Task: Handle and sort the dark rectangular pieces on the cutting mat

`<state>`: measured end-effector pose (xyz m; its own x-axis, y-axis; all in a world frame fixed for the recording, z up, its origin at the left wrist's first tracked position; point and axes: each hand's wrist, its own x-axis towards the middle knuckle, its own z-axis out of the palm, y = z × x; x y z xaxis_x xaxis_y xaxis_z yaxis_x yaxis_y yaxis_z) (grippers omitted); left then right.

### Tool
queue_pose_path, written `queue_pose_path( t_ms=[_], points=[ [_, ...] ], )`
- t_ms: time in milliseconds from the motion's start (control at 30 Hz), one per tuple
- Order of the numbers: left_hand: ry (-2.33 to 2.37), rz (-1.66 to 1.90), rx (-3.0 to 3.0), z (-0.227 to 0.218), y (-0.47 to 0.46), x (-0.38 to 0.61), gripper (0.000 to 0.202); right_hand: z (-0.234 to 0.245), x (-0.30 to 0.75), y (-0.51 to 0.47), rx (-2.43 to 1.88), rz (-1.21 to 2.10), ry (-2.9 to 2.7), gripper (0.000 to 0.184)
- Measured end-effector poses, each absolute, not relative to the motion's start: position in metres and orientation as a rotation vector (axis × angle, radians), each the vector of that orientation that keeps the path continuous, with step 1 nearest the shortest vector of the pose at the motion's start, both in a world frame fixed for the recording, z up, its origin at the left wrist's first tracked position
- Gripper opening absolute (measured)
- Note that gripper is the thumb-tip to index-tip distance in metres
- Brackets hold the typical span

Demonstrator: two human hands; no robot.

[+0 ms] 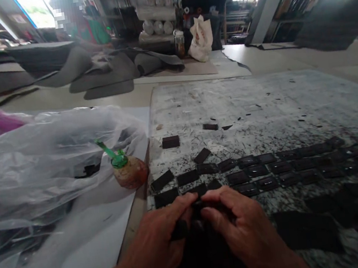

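Observation:
My left hand (160, 241) and my right hand (242, 227) meet near the bottom of the view, fingers curled round a small stack of dark rectangular pieces (196, 224). Both thumbs press together on its top edge. Just beyond my fingers, rows of the same dark pieces (257, 171) lie flat and glossy on a paint-stained work board (261, 104). A few loose pieces (170, 142) sit farther up the board. More dark pieces (312, 226) lie blurred to the right of my right hand.
A large clear plastic bag (37, 171) with dark contents lies at the left on white paper. A round glue bottle with a green nozzle (127, 168) rests beside it. Behind, a person sits at a table with grey fabric (107, 73), rolls and a white bag (200, 37).

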<state>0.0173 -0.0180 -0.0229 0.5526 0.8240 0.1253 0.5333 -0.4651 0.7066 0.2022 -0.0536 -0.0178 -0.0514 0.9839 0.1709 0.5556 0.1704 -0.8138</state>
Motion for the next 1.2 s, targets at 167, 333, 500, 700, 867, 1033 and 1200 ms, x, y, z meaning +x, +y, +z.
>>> queue_pose_path(
  t_ms=[167, 333, 500, 700, 867, 1033, 1200],
  points=[
    [1.092, 0.573, 2.195, -0.020, -0.014, 0.017, 0.050, -0.026, 0.202, -0.048, -1.517, 0.267, -1.927, 0.017],
    [1.162, 0.586, 2.135, -0.014, -0.011, 0.013, 0.038, -0.028, 0.197, -0.045, -1.662, 0.061, -2.151, 0.016],
    [1.320, 0.631, 1.831, 0.007, -0.010, 0.019, 0.028, -0.016, 0.199, -0.046, -1.605, 0.335, -1.959, 0.018],
    [1.168, 0.742, 1.919, 0.011, -0.013, 0.040, 0.029, 0.006, 0.195, -0.050, -1.319, 1.376, -1.406, 0.017],
    [1.091, 0.791, 1.982, 0.005, -0.014, 0.052, 0.028, -0.001, 0.201, -0.050, -1.347, 1.543, -1.114, 0.014],
    [1.079, 0.751, 2.020, 0.008, -0.005, 0.057, 0.028, 0.002, 0.230, -0.042, -1.446, 1.399, -1.122, 0.018],
    [1.119, 0.699, 2.154, 0.007, 0.020, 0.045, 0.035, 0.008, 0.258, -0.020, -1.691, 1.046, -1.415, 0.015]
  ],
)
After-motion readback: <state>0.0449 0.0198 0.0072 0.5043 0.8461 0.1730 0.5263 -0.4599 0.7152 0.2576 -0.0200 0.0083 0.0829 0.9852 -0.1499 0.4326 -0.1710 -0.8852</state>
